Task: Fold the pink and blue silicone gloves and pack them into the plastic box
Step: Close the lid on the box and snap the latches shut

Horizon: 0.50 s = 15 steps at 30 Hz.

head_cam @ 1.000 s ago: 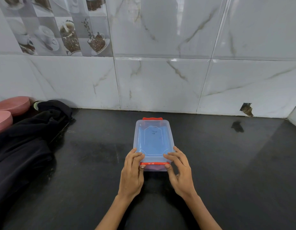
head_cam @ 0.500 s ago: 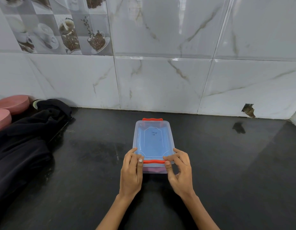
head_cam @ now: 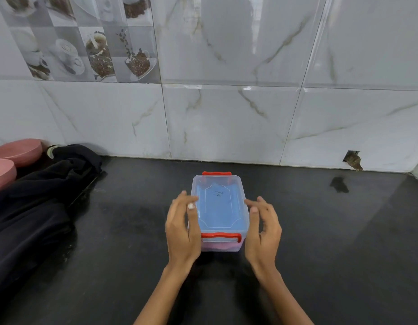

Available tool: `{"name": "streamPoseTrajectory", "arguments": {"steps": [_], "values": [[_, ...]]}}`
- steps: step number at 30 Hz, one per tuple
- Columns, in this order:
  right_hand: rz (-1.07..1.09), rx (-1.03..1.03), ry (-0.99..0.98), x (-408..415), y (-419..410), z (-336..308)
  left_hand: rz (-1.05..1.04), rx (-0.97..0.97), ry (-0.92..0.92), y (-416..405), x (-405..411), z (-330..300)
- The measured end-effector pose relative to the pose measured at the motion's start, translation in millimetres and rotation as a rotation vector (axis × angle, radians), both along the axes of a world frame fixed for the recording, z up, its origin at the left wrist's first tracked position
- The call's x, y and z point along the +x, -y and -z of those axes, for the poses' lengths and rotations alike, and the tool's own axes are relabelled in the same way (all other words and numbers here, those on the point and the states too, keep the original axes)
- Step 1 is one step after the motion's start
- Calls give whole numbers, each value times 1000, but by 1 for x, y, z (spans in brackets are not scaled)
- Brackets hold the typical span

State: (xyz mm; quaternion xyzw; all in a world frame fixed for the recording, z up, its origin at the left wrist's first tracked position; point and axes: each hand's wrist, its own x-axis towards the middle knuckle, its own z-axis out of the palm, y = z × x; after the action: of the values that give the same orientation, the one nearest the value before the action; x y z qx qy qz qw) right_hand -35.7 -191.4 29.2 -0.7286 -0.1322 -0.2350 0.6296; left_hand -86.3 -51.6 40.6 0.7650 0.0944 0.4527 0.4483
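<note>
The clear plastic box stands on the black counter with its lid on and a red latch at each short end. Through the lid shows the blue glove; a strip of the pink glove shows through the near wall under the front latch. My left hand is beside the box's left side and my right hand beside its right side. Both hands have their fingers spread and slightly blurred, and hold nothing.
A black cloth lies heaped on the left of the black counter. Two pink bowls sit at the far left edge. The marble-tiled wall rises just behind the box, with a broken hole at right.
Both hands have come off the front red latch and moved apart, up along the box's two long sides. The box has not moved.
</note>
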Motion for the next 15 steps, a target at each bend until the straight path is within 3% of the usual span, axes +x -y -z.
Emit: {"name": "streamPoseTrajectory", "arguments": {"steps": [3,6,11,15], "values": [[22,10,49,1,-10,-21,-16,-12,82,-6,27,-30],[17,-108,53,-3,-26,-31,54,11,20,-15,63,-49],[40,-507,-94,-12,-44,-15,194,127,-375,-39,121,-43],[79,-819,2,-14,-41,-2,306,173,-648,-56,145,-25]]}}
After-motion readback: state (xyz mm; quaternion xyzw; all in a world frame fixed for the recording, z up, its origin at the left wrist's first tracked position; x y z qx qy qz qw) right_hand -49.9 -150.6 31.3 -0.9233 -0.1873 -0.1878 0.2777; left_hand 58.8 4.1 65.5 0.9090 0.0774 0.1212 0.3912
